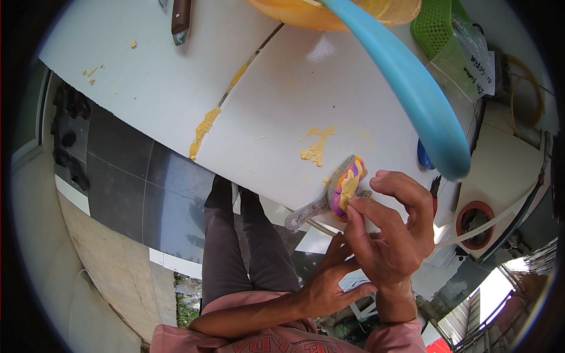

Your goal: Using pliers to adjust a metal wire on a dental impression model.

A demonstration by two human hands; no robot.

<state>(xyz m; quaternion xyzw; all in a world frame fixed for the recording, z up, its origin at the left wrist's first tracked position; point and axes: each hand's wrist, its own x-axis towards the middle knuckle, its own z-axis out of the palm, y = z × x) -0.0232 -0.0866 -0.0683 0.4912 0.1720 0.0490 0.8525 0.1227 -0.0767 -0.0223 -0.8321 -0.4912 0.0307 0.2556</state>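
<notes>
A grey speckled mould with a handle (306, 213) lies at the near edge of the white table. Purple, orange and yellow dough (349, 183) fills its hollow, with pale yellow paste smeared over the top. My right hand (393, 232) reaches it from the right, thumb and forefinger pinched on the yellow paste at its near end; the other fingers are bent and apart. Lower down, my left hand (332, 273) is partly behind the right, its thumb stretched away from its fingers. Nothing shows in it, though some fingertips are hidden.
A blue spatula (412, 88) slants over the table from an orange bowl (306, 13). Yellow paste smears (318, 147) mark the tabletop and its seam. A brown-handled knife (181, 20) lies at the far left. A green basket (432, 26) and plastic bag (462, 67) are at far right.
</notes>
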